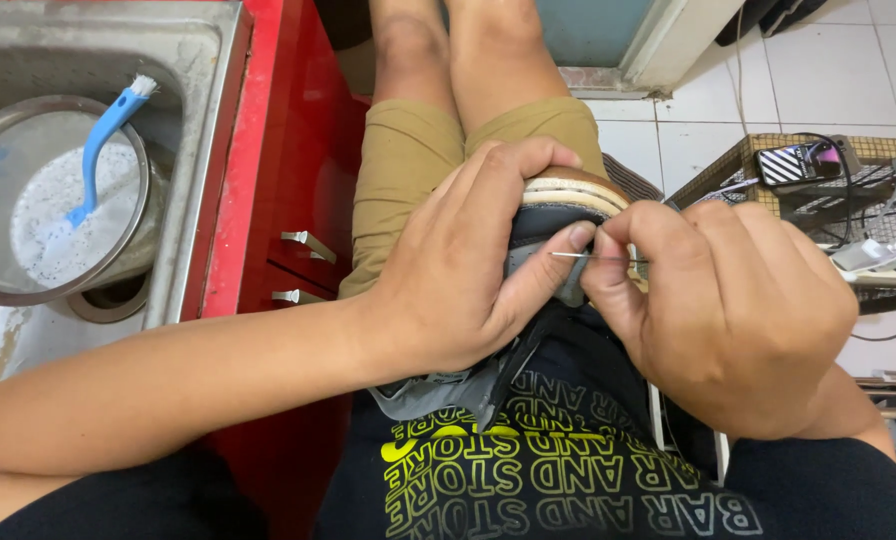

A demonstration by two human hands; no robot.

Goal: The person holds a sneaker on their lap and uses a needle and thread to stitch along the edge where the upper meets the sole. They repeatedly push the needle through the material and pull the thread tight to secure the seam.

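Over the lap, the left hand (458, 270) wraps a grey shoe (558, 215), soft in the upper and stiff at the sole (573, 187), so it grips best there. Just beside it, the right hand (738, 310) pinches a thin, slippery needle (593, 258) against the upper.

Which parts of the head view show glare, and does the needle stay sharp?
Head view: glare streaks the red cabinet edge beside the sink; the needle reads sharp between right hand and left hand on the shoe; lighting even, shadows soft.
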